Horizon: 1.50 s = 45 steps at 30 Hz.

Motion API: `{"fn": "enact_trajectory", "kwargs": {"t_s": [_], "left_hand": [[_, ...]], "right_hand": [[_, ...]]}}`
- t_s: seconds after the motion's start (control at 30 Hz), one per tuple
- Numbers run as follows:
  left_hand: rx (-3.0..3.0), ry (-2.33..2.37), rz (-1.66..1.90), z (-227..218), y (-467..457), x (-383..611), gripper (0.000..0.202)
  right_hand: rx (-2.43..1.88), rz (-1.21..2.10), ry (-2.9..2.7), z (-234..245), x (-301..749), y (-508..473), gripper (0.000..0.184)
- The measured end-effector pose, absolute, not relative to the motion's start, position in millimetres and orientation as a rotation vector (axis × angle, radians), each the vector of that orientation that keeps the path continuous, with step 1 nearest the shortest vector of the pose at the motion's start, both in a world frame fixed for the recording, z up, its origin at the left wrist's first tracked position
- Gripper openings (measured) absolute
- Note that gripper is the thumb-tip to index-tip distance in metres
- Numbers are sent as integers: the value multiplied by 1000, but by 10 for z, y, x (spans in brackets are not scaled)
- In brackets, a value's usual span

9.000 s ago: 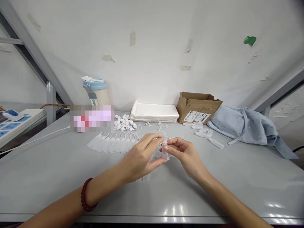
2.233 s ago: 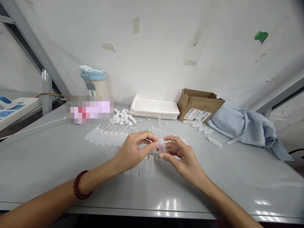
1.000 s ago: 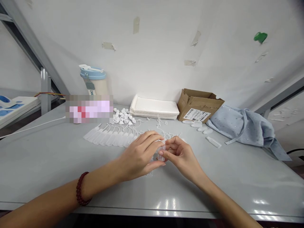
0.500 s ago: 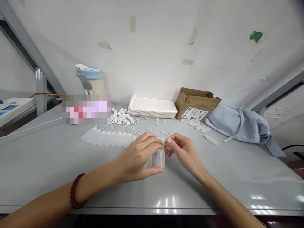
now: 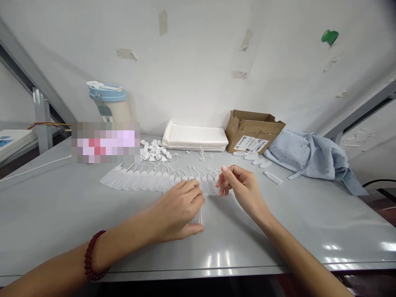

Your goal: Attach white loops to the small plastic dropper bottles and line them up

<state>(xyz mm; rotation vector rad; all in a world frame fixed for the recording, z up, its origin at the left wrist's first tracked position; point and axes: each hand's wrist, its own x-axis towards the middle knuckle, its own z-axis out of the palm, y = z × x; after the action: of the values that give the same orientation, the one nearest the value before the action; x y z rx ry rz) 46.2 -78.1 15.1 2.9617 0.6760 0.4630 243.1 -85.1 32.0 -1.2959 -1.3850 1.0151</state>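
Note:
My left hand [image 5: 182, 208] is closed round a small clear plastic bottle [image 5: 200, 216], held just above the grey table; the fingers hide most of it. To its right, my right hand [image 5: 239, 185] has its thumb raised apart from loosely curled fingers, and I see nothing in them. Behind both hands runs a row of translucent squeeze bottles [image 5: 144, 181], side by side, with thin white strings at their necks. My right fingertips are close to the right end of that row. Several loose clear bottles [image 5: 272, 177] lie farther right.
White caps [image 5: 154, 150] are heaped behind the row. A stack of white trays [image 5: 196, 138], a cardboard box [image 5: 253, 132] and a blue cloth [image 5: 306, 156] stand along the wall. At left are a tumbler [image 5: 109, 103] and a blurred-out item [image 5: 107, 142].
My right fingers have come away from the bottle and opened. My left hand has shifted slightly left and down with the bottle. The view has moved a little.

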Motion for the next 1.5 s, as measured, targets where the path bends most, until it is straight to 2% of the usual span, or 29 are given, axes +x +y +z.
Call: {"fn": "enact_trajectory", "kwargs": {"t_s": [1.2, 1.33, 1.5], "left_hand": [[3035, 686, 342, 184, -785, 458, 32], [2991, 704, 453, 246, -746, 417, 37], [2886, 974, 739, 316, -480, 242, 22]], "right_hand": [[-1307, 950, -1389, 330, 2479, -821, 37], [-1315, 929, -1394, 350, 2489, -826, 36], [-1331, 842, -1406, 343, 2571, -761, 38]]}}
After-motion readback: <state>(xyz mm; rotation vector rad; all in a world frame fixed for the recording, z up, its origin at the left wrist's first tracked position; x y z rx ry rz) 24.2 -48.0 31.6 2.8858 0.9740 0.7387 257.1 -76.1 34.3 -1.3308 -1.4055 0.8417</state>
